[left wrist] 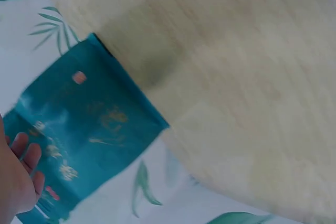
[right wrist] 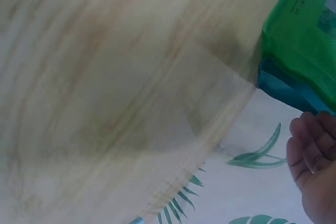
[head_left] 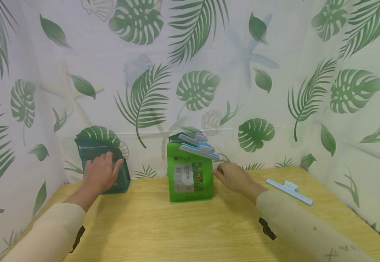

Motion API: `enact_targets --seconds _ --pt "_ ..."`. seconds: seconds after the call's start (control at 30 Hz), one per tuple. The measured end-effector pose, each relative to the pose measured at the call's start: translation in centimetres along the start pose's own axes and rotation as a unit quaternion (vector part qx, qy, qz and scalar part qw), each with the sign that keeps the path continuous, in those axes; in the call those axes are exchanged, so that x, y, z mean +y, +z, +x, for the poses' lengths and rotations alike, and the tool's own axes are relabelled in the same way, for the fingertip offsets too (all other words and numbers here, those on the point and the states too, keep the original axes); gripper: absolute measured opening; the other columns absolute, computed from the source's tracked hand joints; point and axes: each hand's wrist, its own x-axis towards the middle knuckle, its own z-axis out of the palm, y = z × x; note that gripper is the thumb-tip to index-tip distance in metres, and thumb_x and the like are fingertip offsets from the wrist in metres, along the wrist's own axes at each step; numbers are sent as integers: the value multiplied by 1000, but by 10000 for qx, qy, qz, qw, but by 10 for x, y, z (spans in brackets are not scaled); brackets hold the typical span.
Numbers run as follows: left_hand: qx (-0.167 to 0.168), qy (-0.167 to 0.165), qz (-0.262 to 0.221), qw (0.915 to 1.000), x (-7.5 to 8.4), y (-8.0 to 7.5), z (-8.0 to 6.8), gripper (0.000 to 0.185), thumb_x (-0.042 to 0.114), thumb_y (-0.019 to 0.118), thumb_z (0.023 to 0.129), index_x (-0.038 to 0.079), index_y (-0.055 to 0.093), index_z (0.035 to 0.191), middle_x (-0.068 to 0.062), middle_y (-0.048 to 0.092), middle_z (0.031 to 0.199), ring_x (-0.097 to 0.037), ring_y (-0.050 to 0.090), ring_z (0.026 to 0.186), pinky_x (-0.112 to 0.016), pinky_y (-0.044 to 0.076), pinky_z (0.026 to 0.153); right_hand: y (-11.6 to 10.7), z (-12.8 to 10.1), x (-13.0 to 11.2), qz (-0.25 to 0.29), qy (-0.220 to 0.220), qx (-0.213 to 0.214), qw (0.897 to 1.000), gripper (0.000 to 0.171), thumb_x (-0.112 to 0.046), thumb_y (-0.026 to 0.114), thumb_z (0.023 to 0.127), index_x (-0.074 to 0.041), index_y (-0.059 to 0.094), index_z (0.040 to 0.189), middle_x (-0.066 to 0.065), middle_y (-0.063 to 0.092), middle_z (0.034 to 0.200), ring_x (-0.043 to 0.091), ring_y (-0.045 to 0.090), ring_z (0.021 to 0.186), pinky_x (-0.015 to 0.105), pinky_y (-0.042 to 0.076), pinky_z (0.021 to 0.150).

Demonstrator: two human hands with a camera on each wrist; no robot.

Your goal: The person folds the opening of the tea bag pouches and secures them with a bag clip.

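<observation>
- 2 hands in view, 1 per side, both w/ beige sleeves.
- Left hand (head_left: 101, 174): fingers straight-ish, spread, laid flat on front of teal pouch (head_left: 111, 165); not curled round it, palm against the face. Left wrist view shows fingertips (left wrist: 29, 158) at pouch edge, blurry.
- Teal pouch: 1 on far left of table (head_left: 183, 233), upright, near the backdrop.
- Right hand (head_left: 234, 176): relaxed, fingers loosely extended toward right edge of green pouch (head_left: 190, 174); at or just beside it, contact can't tell. Holds nothing.
- Green pouch: 1, upright at table centre, far side. Right wrist view shows a 2nd teal pouch (right wrist: 286, 93) right behind it.
- Clips on pouch tops at centre: 3 counted. Blue clip (head_left: 199, 150) on green pouch top, tilted down to right; purple clip (head_left: 193, 139) behind it; dark clip (head_left: 176, 137) furthest back, partly hidden.
- Loose clip (head_left: 289, 190): 1, light blue, flat on table far right, well apart from right hand.
- Backdrop (head_left: 275, 72): white sheet w/ green leaf print on 3 sides.
</observation>
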Motion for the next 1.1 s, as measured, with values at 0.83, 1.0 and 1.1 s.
enact_targets --seconds 0.83,1.0,1.1 --pt "-83 -1872 -512 9809 -59 45 -49 62 41 41 104 -21 41 110 -38 47 101 -56 49 100 -62 38 82 66 -18 -58 -492 -1469 1706 9731 24 -17 71 89 -14 56 70 -8 48 57 2 34 50 16 32 46" --pt "28 -1979 -664 9780 -56 54 -56 60 39 42 104 -21 40 111 -39 44 105 -56 43 101 -64 34 80 73 -19 -79 -457 -1519 1669 9731 15 -22 69 92 -14 63 81 -5 59 69 4 47 56 18 40 51" --pt "105 -1881 -591 9803 -57 57 -57 58 36 42 105 -21 38 112 -39 44 104 -56 42 100 -64 33 79 76 -18 -88 -486 -1587 1516 9744 14 -25 67 94 -14 64 86 -5 63 76 5 54 62 20 46 57"
